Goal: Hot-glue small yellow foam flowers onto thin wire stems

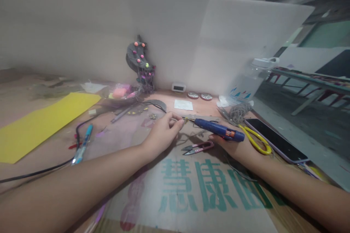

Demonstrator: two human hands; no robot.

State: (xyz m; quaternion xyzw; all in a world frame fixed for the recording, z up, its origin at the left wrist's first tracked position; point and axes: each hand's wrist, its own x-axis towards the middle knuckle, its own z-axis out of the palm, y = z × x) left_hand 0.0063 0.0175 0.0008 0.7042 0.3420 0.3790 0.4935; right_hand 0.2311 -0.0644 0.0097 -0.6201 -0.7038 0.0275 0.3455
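My right hand (232,147) is closed around a blue glue gun (218,128) with a thin metal nozzle, which points left. My left hand (165,129) pinches thumb and forefinger together at the nozzle tip. A tiny yellow-green bit (186,119) shows right at that tip; what else the left fingers hold is too small to make out. Pink-handled thread snips (198,148) lie on the printed sheet (153,196) between my hands. Loose grey strands of yarn (191,136) lie under the glue gun.
Yellow-handled scissors (257,140), a phone (276,140), a grey yarn bundle (239,112) and a water bottle (246,82) stand or lie at right. Yellow paper (46,127) and a blue pen (83,143) are left. At the back, a grey moon ornament (136,56) leans by two round tins (199,96).
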